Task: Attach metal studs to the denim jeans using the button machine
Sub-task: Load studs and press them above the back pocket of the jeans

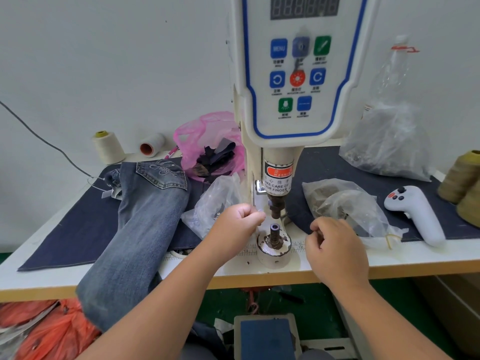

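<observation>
The white button machine (pixel 293 74) stands in the middle, its upper punch (pixel 275 206) above the lower die (pixel 274 233) on a chipped round base. My left hand (pixel 237 222) is just left of the die with curled fingers, pinching a small shiny stud near the punch. My right hand (pixel 335 245) sits right of the die, fingers curled; whether it holds anything is hidden. Folded denim jeans (pixel 140 224) lie to the left and hang over the table's front edge.
Clear bags of metal parts lie left (pixel 215 203) and right (pixel 345 206) of the machine, a larger bag (pixel 387 141) at the back right. A white handheld controller (pixel 415 214), thread cones (pixel 107 146), a pink bag (pixel 207 141) and dark cloth (pixel 65 229) cover the table. A foot pedal (pixel 265 339) sits below.
</observation>
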`<state>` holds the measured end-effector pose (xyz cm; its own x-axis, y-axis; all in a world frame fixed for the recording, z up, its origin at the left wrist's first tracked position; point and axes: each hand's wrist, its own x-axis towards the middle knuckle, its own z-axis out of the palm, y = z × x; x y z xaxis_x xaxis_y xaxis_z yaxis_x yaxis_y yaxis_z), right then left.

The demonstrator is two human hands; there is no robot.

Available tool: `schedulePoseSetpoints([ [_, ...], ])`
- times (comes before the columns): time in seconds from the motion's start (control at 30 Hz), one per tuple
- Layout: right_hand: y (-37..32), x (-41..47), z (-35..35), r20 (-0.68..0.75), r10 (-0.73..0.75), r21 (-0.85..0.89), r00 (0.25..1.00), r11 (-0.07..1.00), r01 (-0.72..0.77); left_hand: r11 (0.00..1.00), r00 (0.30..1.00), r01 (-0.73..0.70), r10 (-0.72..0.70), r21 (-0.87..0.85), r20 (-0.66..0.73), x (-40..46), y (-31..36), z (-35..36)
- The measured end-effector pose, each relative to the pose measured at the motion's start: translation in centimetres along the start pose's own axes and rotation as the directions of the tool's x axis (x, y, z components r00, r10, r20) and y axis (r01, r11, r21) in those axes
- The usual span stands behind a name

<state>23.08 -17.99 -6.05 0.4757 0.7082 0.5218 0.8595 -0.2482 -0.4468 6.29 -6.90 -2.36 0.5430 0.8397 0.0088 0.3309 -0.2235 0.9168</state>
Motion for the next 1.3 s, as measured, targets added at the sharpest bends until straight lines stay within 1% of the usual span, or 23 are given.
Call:
schedulePoseSetpoints([
  [0.07, 0.0, 0.2, -0.4, -0.029, -0.021, 0.054, 0.999, 0.998, 0.022, 0.999, 0.995, -0.006, 0.010, 0.035, -0.104, 0.3, 0.2, -0.7],
  [0.1, 0.2, 0.5, -0.8, -0.036, -0.018, 0.066, 0.999, 0.998, 0.020, 0.995, 0.983, -0.024, 0.040, 0.092, -0.177, 0.4, 0.3, -1.0],
  [0.13, 0.5, 0.9, -1.3, -0.033, 0.005, 0.042, 0.999, 0.999, -0.004, 0.983, 0.960, -0.055, 0.101, 0.176, -0.262, 0.5, 0.5, -1.4],
  [0.17, 1.0, 1.4, -1.8, -0.023, 0.050, -0.019, 0.998, 0.999, -0.051, 0.961, 0.918, -0.092, 0.183, 0.261, -0.351, 0.5, 0.7, -1.8],
  [0.2, 1.6, 2.0, -2.5, 0.003, 0.111, -0.101, 0.994, 0.989, -0.110, 0.937, 0.857, -0.125, 0.267, 0.325, -0.440, 0.5, 0.9, -2.1],
  [0.23, 2.2, 2.7, -3.1, 0.057, 0.184, -0.184, 0.981, 0.968, -0.171, 0.918, 0.789, -0.148, 0.335, 0.369, -0.516, 0.5, 1.1, -2.4],
  [0.27, 2.5, 3.3, -3.7, 0.133, 0.265, -0.260, 0.955, 0.939, -0.224, 0.905, 0.731, -0.151, 0.372, 0.397, -0.572, 0.6, 1.3, -2.7],
  [0.3, 2.6, 3.8, -4.1, 0.222, 0.332, -0.334, 0.917, 0.909, -0.248, 0.899, 0.701, -0.134, 0.384, 0.418, -0.601, 0.8, 1.3, -2.8],
  [0.33, 2.6, 4.2, -4.4, 0.303, 0.367, -0.392, 0.880, 0.889, -0.236, 0.894, 0.705, -0.102, 0.375, 0.437, -0.602, 1.1, 1.3, -2.9],
  [0.4, 2.3, 5.1, -4.6, 0.414, 0.393, -0.421, 0.821, 0.882, -0.210, 0.878, 0.765, -0.017, 0.319, 0.478, -0.560, 1.9, 0.8, -2.9],
  [0.43, 2.1, 5.5, -4.7, 0.454, 0.409, -0.411, 0.792, 0.884, -0.221, 0.866, 0.788, 0.029, 0.288, 0.500, -0.544, 2.2, 0.3, -2.9],
  [0.5, 1.7, 6.2, -4.9, 0.516, 0.446, -0.398, 0.731, 0.881, -0.257, 0.844, 0.803, 0.106, 0.240, 0.526, -0.546, 2.4, -0.8, -3.4],
  [0.57, 1.5, 6.6, -4.7, 0.551, 0.452, -0.405, 0.701, 0.880, -0.249, 0.808, 0.813, 0.154, 0.223, 0.569, -0.538, 2.0, -2.3, -3.7],
  [0.67, 1.5, 6.6, -4.5, 0.528, 0.449, -0.435, 0.720, 0.872, -0.225, 0.745, 0.831, 0.165, 0.249, 0.647, -0.498, 1.5, -4.3, -3.7],
  [0.77, 1.6, 6.4, -4.2, 0.503, 0.423, -0.456, 0.754, 0.871, -0.185, 0.741, 0.831, 0.149, 0.265, 0.654, -0.489, 1.3, -4.6, -3.4],
  [0.9, 1.8, 6.6, -3.9, 0.512, 0.425, -0.454, 0.746, 0.872, -0.184, 0.724, 0.840, 0.142, 0.273, 0.675, -0.469, 1.3, -4.5, -3.3],
  [0.97, 2.1, 6.5, -3.7, 0.507, 0.402, -0.444, 0.762, 0.880, -0.169, 0.721, 0.839, 0.142, 0.276, 0.678, -0.470, 1.2, -4.6, -3.3],
  [1.03, 2.6, 6.1, -3.5, 0.459, 0.345, -0.398, 0.819, 0.904, -0.158, 0.720, 0.836, 0.142, 0.280, 0.680, -0.471, 1.3, -4.7, -3.2],
  [1.1, 3.3, 5.5, -3.1, 0.372, 0.263, -0.309, 0.890, 0.939, -0.148, 0.721, 0.834, 0.143, 0.282, 0.679, -0.475, 1.3, -4.7, -3.3],
  [1.13, 3.6, 5.3, -3.0, 0.333, 0.230, -0.263, 0.915, 0.954, -0.144, 0.721, 0.833, 0.144, 0.282, 0.678, -0.477, 1.2, -4.7, -3.3],
  [1.2, 4.0, 5.1, -2.8, 0.294, 0.197, -0.199, 0.935, 0.970, -0.142, 0.722, 0.832, 0.146, 0.280, 0.676, -0.479, 1.2, -4.7, -3.3],
  [1.3, 4.2, 5.2, -2.8, 0.283, 0.154, -0.111, 0.946, 0.986, -0.128, 0.728, 0.829, 0.139, 0.285, 0.672, -0.481, 1.2, -4.7, -3.3],
])
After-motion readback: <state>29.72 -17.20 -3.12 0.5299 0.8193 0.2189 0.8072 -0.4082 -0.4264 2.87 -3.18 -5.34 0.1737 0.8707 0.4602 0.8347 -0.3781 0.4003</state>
